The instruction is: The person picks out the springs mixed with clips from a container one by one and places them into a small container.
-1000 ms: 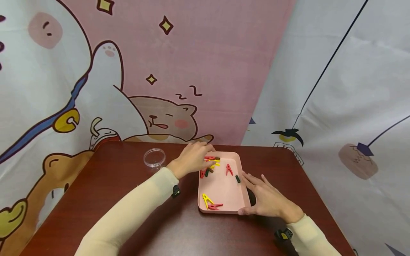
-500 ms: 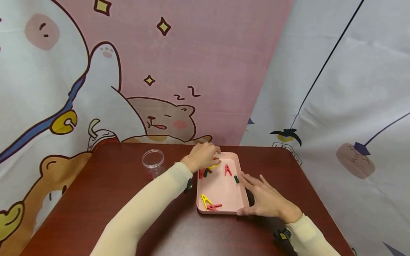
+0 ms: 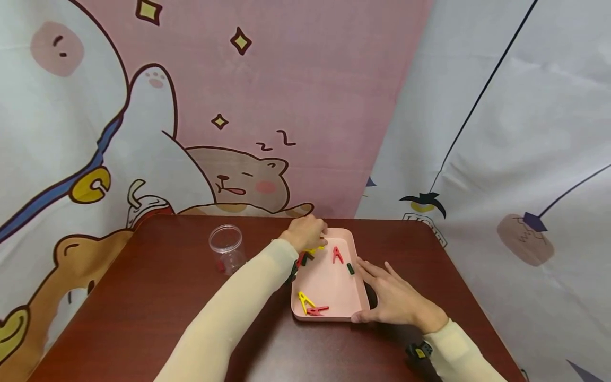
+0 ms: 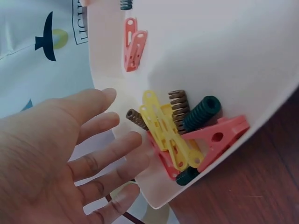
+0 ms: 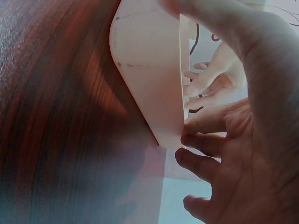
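Note:
A pink tray (image 3: pixel 329 289) lies on the table. At its far left corner my left hand (image 3: pixel 307 233) hovers with fingers spread and nothing in them, beside a pile of clothespins and springs. In the left wrist view the pile shows yellow clothespins (image 4: pixel 170 135), a red clothespin (image 4: pixel 217 140), a thick green coil spring (image 4: pixel 202 113) and a brown coil spring (image 4: pixel 179 105). My right hand (image 3: pixel 396 294) rests along the tray's right side, its thumb at the near corner and fingertips at the rim. Another red clothespin (image 3: pixel 338 254) and a small green spring (image 3: pixel 350 269) lie near that side.
A clear round jar (image 3: pixel 226 246) stands left of the tray, with something red low inside it. A yellow clothespin (image 3: pixel 305 302) and a red one lie in the tray's near left corner. A printed cloth (image 3: pixel 296 69) hangs behind the table.
My left hand and forearm have shifted right, farther over the tray's far left corner, so more of the jar shows. My right hand stays at the tray's side.

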